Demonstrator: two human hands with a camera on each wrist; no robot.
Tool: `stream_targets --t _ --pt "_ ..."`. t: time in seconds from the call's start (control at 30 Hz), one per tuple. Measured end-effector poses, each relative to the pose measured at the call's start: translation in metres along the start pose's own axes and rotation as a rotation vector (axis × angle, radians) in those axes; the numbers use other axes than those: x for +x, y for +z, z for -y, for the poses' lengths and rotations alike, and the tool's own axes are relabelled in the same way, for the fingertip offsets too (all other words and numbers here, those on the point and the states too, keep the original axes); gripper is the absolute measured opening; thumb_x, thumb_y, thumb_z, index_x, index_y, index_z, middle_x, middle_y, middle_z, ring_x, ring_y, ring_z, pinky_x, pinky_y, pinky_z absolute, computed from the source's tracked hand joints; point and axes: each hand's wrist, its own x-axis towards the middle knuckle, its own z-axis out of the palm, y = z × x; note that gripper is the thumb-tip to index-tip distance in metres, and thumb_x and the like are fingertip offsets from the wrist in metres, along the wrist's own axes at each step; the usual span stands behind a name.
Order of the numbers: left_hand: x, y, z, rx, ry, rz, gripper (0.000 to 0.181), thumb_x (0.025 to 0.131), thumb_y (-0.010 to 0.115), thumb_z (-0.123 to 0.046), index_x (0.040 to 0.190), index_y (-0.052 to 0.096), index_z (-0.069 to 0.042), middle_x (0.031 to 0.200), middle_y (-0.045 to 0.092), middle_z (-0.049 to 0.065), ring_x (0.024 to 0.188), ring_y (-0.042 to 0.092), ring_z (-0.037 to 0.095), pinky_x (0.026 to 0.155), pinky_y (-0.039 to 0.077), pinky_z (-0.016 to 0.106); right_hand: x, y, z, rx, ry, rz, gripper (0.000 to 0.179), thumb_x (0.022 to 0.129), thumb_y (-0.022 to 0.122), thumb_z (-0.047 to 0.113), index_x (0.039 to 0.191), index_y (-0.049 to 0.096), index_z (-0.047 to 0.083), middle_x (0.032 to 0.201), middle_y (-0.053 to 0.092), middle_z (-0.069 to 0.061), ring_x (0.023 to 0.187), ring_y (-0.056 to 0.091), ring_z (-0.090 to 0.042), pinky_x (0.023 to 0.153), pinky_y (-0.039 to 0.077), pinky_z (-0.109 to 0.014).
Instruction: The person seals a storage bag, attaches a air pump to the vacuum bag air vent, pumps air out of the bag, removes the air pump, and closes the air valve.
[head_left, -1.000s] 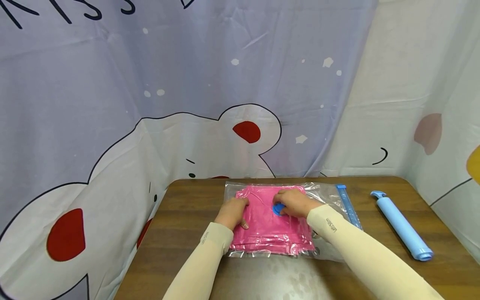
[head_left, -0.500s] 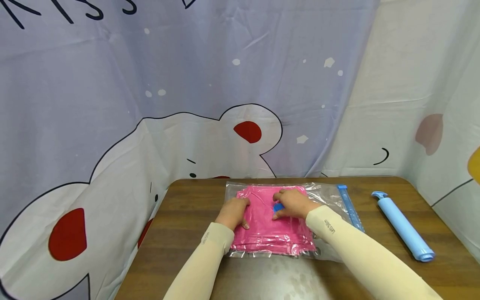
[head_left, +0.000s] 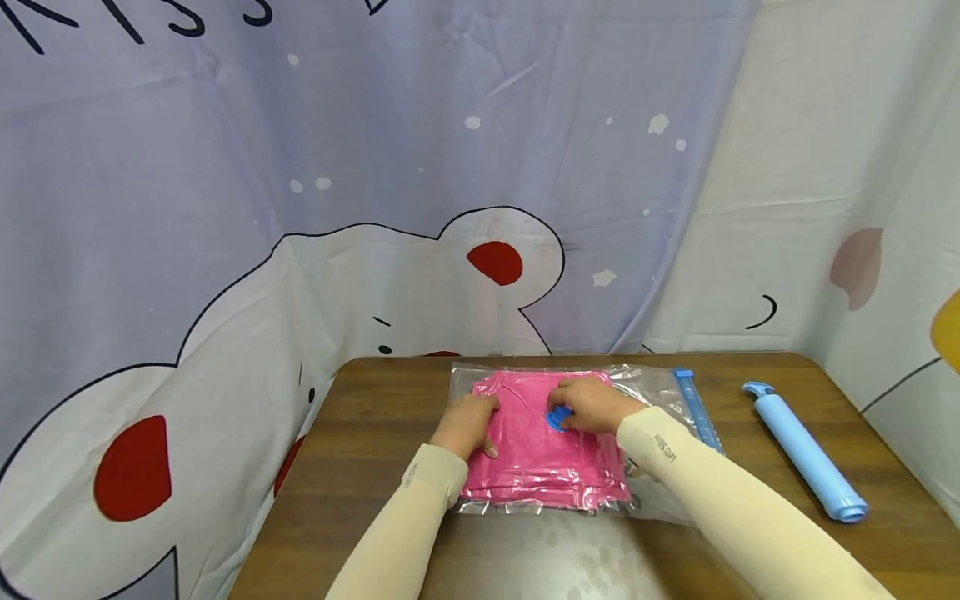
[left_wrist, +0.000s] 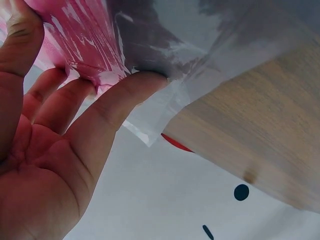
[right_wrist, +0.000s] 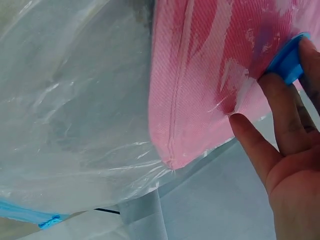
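A clear plastic vacuum storage bag [head_left: 652, 385] lies flat on the table with folded pink fabric [head_left: 517, 454] inside. On its upper face sits a round blue valve cap [head_left: 557, 417]. The right hand [head_left: 592, 405] pinches this cap between thumb and fingers; the right wrist view shows the cap [right_wrist: 289, 61] raised from the film, one finger apart from it and near the bag. At the bag's left side rests the left hand [head_left: 465, 426], fingers fairly straight and touching the film. The left wrist view shows its palm and the bag's crinkled edge.
A blue zip strip [head_left: 699, 412] runs along the bag's right end. Further right lies a light blue hand pump [head_left: 806, 454], handle away from the person. The brown wooden table [head_left: 360, 483] meets a printed curtain [head_left: 360, 292] at the back.
Half a second ago the right thumb was spread away from the valve cap; now it has closed back on it, as it was one second ago. The left hand stays in place.
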Motion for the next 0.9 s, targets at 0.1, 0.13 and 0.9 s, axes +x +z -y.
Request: stream_targets --t 0.1,0.13,0.9 --pt "0.001 0.000 0.001 -0.001 0.008 -0.009 0.083 0.062 0.111 -0.037 0.135 0.077 -0.013 0.126 0.084 0.012 0.122 0.077 0.039 0.108 0.064 0.060 0.002 0.001 0.001 -0.015 0.020 0.000 0.023 0.093 0.094 0.022 0.108 0.081 0.014 0.103 0.076 -0.001 0.088 0.069 -0.013 0.087 0.063 -0.038" --pt "0.002 0.002 0.002 -0.001 0.004 -0.005 0.084 0.062 0.111 -0.037 0.135 0.077 -0.013 0.127 0.084 0.012 0.122 0.077 0.039 0.109 0.063 0.060 0.003 0.001 0.001 -0.018 0.029 0.003 0.023 0.093 0.095 0.025 0.107 0.080 0.014 0.101 0.075 0.000 0.086 0.067 -0.012 0.085 0.062 -0.036" --pt "0.000 0.007 0.006 -0.010 0.008 -0.017 0.084 0.064 0.111 -0.037 0.137 0.076 -0.014 0.128 0.084 0.011 0.124 0.077 0.037 0.112 0.064 0.056 0.004 0.007 0.000 -0.036 0.027 -0.026 0.021 0.091 0.095 0.024 0.103 0.080 0.014 0.098 0.072 0.002 0.083 0.067 -0.012 0.082 0.062 -0.034"
